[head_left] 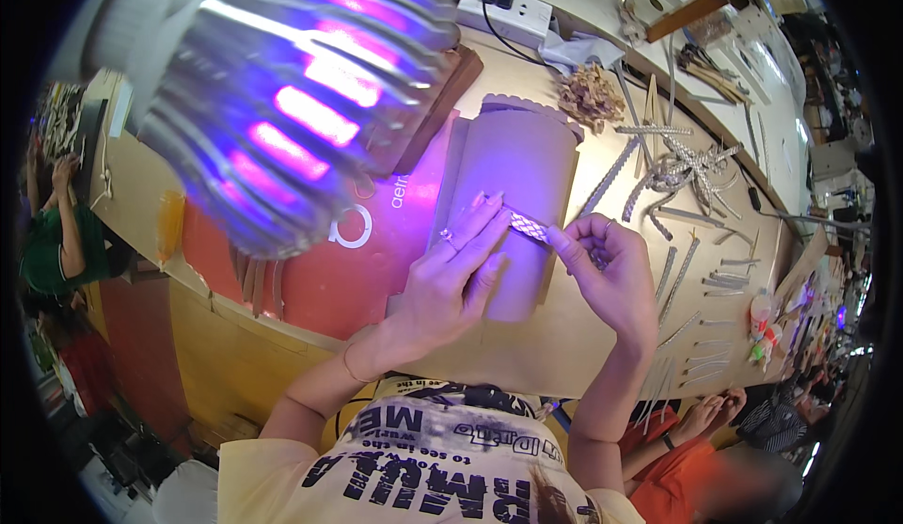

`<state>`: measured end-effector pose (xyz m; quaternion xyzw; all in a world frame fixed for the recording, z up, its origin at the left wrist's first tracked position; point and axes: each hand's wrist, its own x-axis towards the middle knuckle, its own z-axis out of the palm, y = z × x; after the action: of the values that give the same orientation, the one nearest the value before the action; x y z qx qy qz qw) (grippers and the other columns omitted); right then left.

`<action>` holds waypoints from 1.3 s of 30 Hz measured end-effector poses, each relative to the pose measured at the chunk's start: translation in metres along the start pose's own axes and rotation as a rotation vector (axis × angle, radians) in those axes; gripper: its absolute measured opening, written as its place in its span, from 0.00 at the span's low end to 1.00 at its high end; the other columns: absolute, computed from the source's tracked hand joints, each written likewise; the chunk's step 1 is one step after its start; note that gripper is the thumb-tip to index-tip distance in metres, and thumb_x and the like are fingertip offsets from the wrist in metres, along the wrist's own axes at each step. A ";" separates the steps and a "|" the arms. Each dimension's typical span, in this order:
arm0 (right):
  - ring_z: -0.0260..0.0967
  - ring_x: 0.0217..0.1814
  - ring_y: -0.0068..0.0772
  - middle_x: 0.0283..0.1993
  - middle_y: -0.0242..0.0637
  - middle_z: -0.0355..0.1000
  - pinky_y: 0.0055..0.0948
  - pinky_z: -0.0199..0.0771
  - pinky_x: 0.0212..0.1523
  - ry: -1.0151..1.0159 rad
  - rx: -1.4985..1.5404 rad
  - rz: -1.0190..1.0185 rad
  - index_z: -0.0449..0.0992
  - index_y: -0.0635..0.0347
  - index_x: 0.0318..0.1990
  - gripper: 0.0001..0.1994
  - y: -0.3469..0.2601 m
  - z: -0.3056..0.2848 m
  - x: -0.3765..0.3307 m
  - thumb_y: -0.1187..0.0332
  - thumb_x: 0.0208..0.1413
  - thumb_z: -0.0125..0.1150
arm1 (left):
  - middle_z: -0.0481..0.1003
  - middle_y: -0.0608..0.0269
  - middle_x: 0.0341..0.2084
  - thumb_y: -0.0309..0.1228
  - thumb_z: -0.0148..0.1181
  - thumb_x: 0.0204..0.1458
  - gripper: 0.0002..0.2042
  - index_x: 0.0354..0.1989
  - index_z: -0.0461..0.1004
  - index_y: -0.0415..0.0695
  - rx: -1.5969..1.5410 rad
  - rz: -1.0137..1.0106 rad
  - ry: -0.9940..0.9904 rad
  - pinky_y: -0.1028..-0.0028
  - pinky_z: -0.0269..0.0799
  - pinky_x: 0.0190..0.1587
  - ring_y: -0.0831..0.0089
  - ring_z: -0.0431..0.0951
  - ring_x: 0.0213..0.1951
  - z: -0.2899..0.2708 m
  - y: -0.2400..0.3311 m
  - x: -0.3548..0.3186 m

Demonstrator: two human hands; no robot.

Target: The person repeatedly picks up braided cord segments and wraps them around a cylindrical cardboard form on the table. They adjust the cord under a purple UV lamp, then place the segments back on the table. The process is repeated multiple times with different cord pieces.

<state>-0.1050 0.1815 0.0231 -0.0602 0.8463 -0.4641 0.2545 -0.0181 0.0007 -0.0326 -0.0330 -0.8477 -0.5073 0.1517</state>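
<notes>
A short braided strip [529,228] with a light lattice pattern lies across a rounded, cardboard-coloured form [513,162]. My left hand [450,275] rests on the form with its fingers stretched out and the thumb apart; its fingertips touch the strip's left end. At the strip's right end, my right hand [607,265] is closed, pinching it between thumb and forefinger. The other fingers of that hand curl inward, and the part of the strip inside the grip is hidden. Purple light falls over the form and my left hand.
A ribbed metal lamp [310,91] looms large at the upper left. Beneath it lies a red printed sheet [310,275]. Braided cords [682,166] and several short strips [720,279] are spread at the right. A power strip [513,16] stands behind; a co-worker's hands [715,411] are at lower right.
</notes>
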 end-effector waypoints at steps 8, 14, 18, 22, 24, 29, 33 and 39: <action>0.62 0.27 0.12 0.26 0.25 0.70 0.15 0.62 0.29 -0.029 0.078 0.019 0.74 0.67 0.34 0.10 0.010 0.001 0.000 0.67 0.60 0.63 | 0.70 0.46 0.57 0.25 0.58 0.56 0.19 0.56 0.72 0.36 0.072 0.032 -0.011 0.60 0.68 0.60 0.51 0.70 0.60 -0.001 0.001 0.004; 0.61 0.27 0.11 0.26 0.25 0.70 0.16 0.61 0.28 -0.030 0.193 0.016 0.75 0.67 0.34 0.11 0.021 0.005 0.002 0.66 0.60 0.63 | 0.70 0.46 0.57 0.23 0.59 0.55 0.19 0.56 0.72 0.35 0.098 0.044 -0.027 0.59 0.68 0.60 0.50 0.70 0.60 -0.002 0.001 0.005; 0.58 0.23 0.11 0.21 0.24 0.68 0.17 0.56 0.22 0.043 0.260 -0.022 0.75 0.64 0.29 0.14 0.037 0.017 0.004 0.62 0.57 0.66 | 0.69 0.45 0.58 0.22 0.58 0.54 0.20 0.57 0.71 0.35 0.095 0.039 -0.040 0.59 0.68 0.60 0.49 0.69 0.60 -0.003 0.001 0.004; 0.58 0.22 0.12 0.19 0.24 0.66 0.19 0.55 0.20 0.068 0.194 0.083 0.71 0.62 0.25 0.17 0.049 0.023 0.006 0.59 0.55 0.68 | 0.69 0.45 0.58 0.22 0.56 0.55 0.19 0.57 0.71 0.35 0.051 0.031 -0.024 0.58 0.66 0.61 0.48 0.69 0.60 -0.003 -0.001 0.002; 0.57 0.20 0.12 0.18 0.24 0.65 0.20 0.54 0.19 0.106 0.206 0.024 0.70 0.61 0.23 0.19 0.048 0.024 0.005 0.57 0.54 0.69 | 0.69 0.46 0.58 0.23 0.56 0.55 0.19 0.57 0.71 0.36 0.041 0.036 -0.021 0.57 0.64 0.63 0.48 0.69 0.61 -0.003 -0.002 0.002; 0.59 0.18 0.18 0.17 0.29 0.67 0.23 0.58 0.20 0.186 -0.039 -0.029 0.71 0.63 0.24 0.18 0.021 0.017 -0.001 0.57 0.54 0.68 | 0.70 0.47 0.58 0.24 0.58 0.54 0.19 0.56 0.73 0.38 0.141 0.058 0.040 0.55 0.58 0.66 0.50 0.68 0.62 -0.010 0.001 -0.003; 0.60 0.20 0.17 0.18 0.32 0.68 0.22 0.61 0.22 0.099 -0.128 -0.115 0.74 0.67 0.27 0.15 -0.009 0.024 0.006 0.62 0.57 0.66 | 0.69 0.48 0.59 0.26 0.60 0.53 0.21 0.57 0.72 0.40 0.184 0.068 0.043 0.53 0.57 0.66 0.51 0.67 0.63 -0.016 0.009 -0.014; 0.63 0.20 0.22 0.19 0.39 0.69 0.26 0.66 0.24 0.104 -0.217 -0.111 0.74 0.70 0.29 0.15 -0.023 0.028 0.007 0.64 0.58 0.63 | 0.62 0.45 0.64 0.31 0.63 0.53 0.23 0.59 0.71 0.42 0.205 0.073 -0.023 0.51 0.55 0.66 0.48 0.62 0.65 -0.011 0.011 -0.023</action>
<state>-0.1007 0.1451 0.0275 -0.1099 0.8990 -0.3856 0.1763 0.0085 -0.0017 -0.0250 -0.0539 -0.8951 -0.4115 0.1629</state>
